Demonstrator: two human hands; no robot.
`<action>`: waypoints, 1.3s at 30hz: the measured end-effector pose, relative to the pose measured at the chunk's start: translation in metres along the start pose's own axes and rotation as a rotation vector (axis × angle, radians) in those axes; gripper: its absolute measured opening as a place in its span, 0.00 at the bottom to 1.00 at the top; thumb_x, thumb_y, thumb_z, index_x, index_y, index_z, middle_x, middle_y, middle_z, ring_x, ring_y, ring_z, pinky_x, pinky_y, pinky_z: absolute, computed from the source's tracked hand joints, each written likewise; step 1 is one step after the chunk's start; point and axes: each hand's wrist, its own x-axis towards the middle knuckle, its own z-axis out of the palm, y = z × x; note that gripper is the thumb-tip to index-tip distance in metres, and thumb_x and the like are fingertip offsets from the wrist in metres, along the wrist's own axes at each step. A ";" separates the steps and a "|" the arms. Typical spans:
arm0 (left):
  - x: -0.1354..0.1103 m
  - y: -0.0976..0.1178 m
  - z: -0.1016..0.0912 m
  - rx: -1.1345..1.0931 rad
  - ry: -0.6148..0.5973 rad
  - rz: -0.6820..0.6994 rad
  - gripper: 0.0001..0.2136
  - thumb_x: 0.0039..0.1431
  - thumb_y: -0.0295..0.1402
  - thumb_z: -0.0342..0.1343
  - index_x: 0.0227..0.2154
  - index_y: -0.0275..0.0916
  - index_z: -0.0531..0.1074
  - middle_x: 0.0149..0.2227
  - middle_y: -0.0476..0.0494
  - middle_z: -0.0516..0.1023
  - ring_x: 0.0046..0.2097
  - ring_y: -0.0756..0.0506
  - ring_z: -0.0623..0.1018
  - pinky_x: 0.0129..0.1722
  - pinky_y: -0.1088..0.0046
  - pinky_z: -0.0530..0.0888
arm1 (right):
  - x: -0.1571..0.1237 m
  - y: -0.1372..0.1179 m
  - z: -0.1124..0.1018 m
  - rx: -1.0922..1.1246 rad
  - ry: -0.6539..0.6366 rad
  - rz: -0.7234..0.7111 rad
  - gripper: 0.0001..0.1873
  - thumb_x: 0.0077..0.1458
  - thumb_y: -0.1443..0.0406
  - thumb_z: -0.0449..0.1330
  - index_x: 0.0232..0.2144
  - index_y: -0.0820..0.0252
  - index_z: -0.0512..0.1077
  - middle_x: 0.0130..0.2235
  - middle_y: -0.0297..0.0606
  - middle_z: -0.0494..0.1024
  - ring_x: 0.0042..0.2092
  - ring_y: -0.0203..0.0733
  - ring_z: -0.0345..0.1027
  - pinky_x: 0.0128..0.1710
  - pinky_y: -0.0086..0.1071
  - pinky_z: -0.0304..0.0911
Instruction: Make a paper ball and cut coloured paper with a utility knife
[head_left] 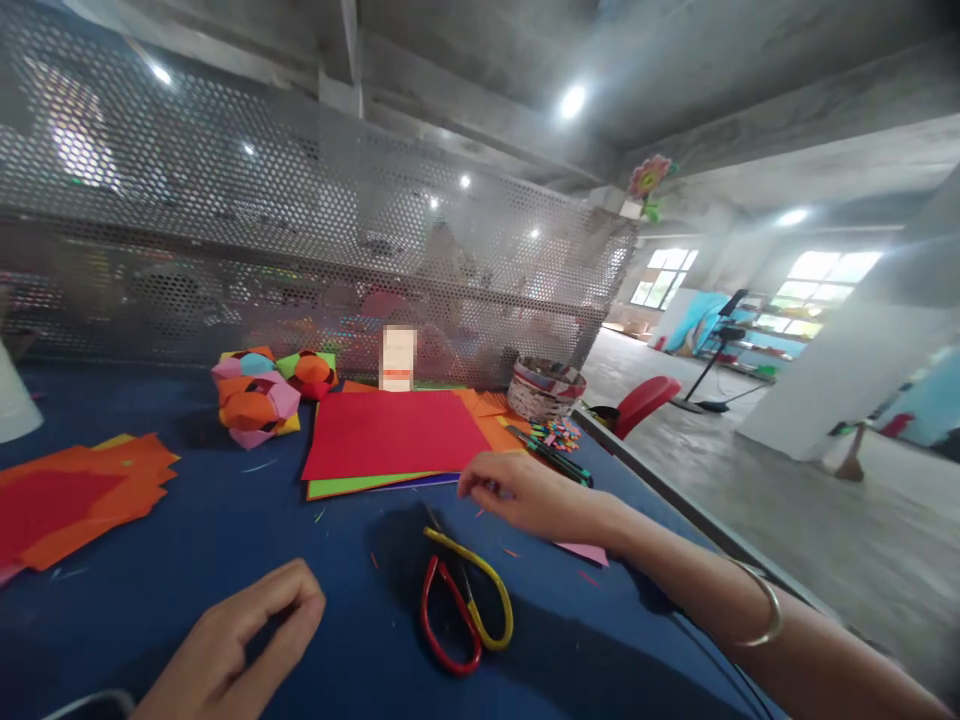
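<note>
My left hand [251, 635] rests low at the front left of the blue table, its fingers curled toward the thumb and nothing visible in them. Farther up, my right hand [517, 490] hovers at the near right corner of a red paper sheet [394, 435]. Its fingers are bent together, with no object showing between them; whether they touch the paper I cannot tell. Green paper [360, 486] sticks out under the red sheet. Between my hands lies a pair of scissors [469, 600] with one red and one yellow handle loop, blades pointing away.
Folded paper balls [259, 400] sit at the back left. Orange cut papers [97, 500] lie at the left. A woven basket [546, 388], small colourful pieces [556, 434] and dark green-tipped cutters [559, 462] stand near the right edge. A perforated metal screen [300, 240] closes the back.
</note>
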 end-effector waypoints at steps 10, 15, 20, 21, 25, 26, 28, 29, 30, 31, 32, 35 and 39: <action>0.008 0.036 -0.007 0.127 0.109 0.309 0.29 0.65 0.61 0.48 0.21 0.41 0.66 0.23 0.54 0.68 0.25 0.52 0.70 0.25 0.79 0.67 | 0.007 -0.071 0.064 0.760 -0.090 -0.105 0.09 0.63 0.63 0.63 0.43 0.56 0.81 0.40 0.33 0.82 0.39 0.36 0.73 0.41 0.29 0.66; 0.009 0.039 -0.011 0.340 0.231 0.573 0.26 0.71 0.55 0.45 0.23 0.41 0.66 0.23 0.55 0.68 0.26 0.52 0.70 0.28 0.77 0.66 | 0.004 -0.077 0.078 1.078 -0.095 -0.064 0.08 0.54 0.60 0.70 0.36 0.56 0.82 0.35 0.31 0.82 0.38 0.36 0.75 0.45 0.31 0.67; 0.009 0.038 -0.012 0.421 0.258 0.689 0.23 0.74 0.47 0.45 0.23 0.40 0.63 0.24 0.55 0.67 0.27 0.52 0.68 0.32 0.75 0.65 | 0.005 -0.081 0.078 1.105 -0.006 -0.014 0.17 0.43 0.53 0.77 0.27 0.57 0.81 0.29 0.30 0.79 0.31 0.34 0.70 0.36 0.29 0.65; 0.009 0.038 -0.012 0.425 0.252 0.700 0.22 0.75 0.45 0.46 0.23 0.40 0.63 0.24 0.55 0.68 0.27 0.52 0.68 0.32 0.75 0.65 | 0.005 -0.081 0.078 1.082 0.013 -0.020 0.17 0.42 0.52 0.77 0.26 0.58 0.80 0.29 0.30 0.79 0.31 0.34 0.69 0.34 0.29 0.64; 0.009 0.040 -0.013 0.425 0.236 0.712 0.21 0.74 0.40 0.48 0.23 0.41 0.64 0.24 0.55 0.68 0.27 0.51 0.68 0.32 0.74 0.64 | 0.006 -0.080 0.078 0.991 0.066 -0.086 0.15 0.47 0.54 0.75 0.23 0.58 0.79 0.29 0.31 0.77 0.31 0.34 0.68 0.34 0.28 0.63; 0.009 0.041 -0.013 0.422 0.228 0.707 0.21 0.74 0.40 0.48 0.23 0.41 0.64 0.24 0.55 0.68 0.27 0.51 0.69 0.31 0.74 0.64 | 0.006 -0.080 0.078 0.970 0.070 -0.107 0.14 0.49 0.55 0.74 0.23 0.58 0.79 0.29 0.30 0.77 0.31 0.34 0.69 0.34 0.28 0.63; 0.009 0.040 -0.013 0.412 0.210 0.700 0.20 0.74 0.39 0.48 0.23 0.41 0.65 0.24 0.55 0.68 0.27 0.51 0.69 0.32 0.73 0.65 | 0.006 -0.079 0.078 0.933 0.070 -0.142 0.11 0.52 0.60 0.72 0.23 0.58 0.78 0.29 0.30 0.77 0.31 0.34 0.69 0.34 0.27 0.63; 0.009 0.040 -0.013 0.409 0.203 0.700 0.20 0.74 0.39 0.49 0.23 0.41 0.65 0.24 0.55 0.68 0.27 0.51 0.69 0.32 0.73 0.65 | 0.006 -0.079 0.079 0.916 0.064 -0.156 0.09 0.52 0.63 0.71 0.23 0.58 0.78 0.29 0.29 0.77 0.31 0.33 0.69 0.34 0.27 0.63; 0.009 0.040 -0.013 0.407 0.203 0.703 0.20 0.74 0.38 0.49 0.23 0.41 0.65 0.24 0.55 0.68 0.27 0.51 0.69 0.32 0.73 0.65 | 0.006 -0.078 0.079 0.897 0.053 -0.167 0.08 0.52 0.66 0.71 0.23 0.58 0.78 0.29 0.29 0.77 0.31 0.33 0.68 0.33 0.26 0.63; 0.009 0.039 -0.013 0.408 0.204 0.706 0.20 0.73 0.38 0.50 0.22 0.41 0.65 0.23 0.55 0.68 0.27 0.51 0.69 0.32 0.74 0.65 | 0.006 -0.078 0.079 0.879 0.037 -0.179 0.07 0.52 0.68 0.70 0.24 0.58 0.77 0.29 0.28 0.77 0.30 0.32 0.68 0.33 0.26 0.63; 0.009 0.039 -0.012 0.410 0.207 0.710 0.20 0.73 0.38 0.51 0.22 0.41 0.64 0.23 0.55 0.68 0.27 0.51 0.69 0.31 0.74 0.65 | 0.006 -0.077 0.079 0.859 0.018 -0.194 0.07 0.52 0.70 0.69 0.24 0.58 0.76 0.28 0.28 0.76 0.30 0.32 0.68 0.33 0.25 0.63; 0.008 0.039 -0.012 0.408 0.216 0.708 0.21 0.73 0.40 0.50 0.21 0.41 0.64 0.22 0.55 0.68 0.27 0.52 0.69 0.31 0.75 0.66 | 0.005 -0.077 0.079 0.817 -0.031 -0.224 0.07 0.53 0.70 0.67 0.25 0.58 0.75 0.29 0.28 0.76 0.31 0.33 0.68 0.33 0.25 0.63; 0.010 0.042 -0.016 0.371 0.248 0.641 0.24 0.73 0.45 0.48 0.20 0.41 0.65 0.22 0.55 0.69 0.26 0.52 0.69 0.30 0.76 0.66 | -0.001 -0.081 0.077 0.822 0.018 -0.218 0.08 0.53 0.70 0.65 0.24 0.58 0.72 0.29 0.29 0.74 0.30 0.33 0.67 0.33 0.26 0.64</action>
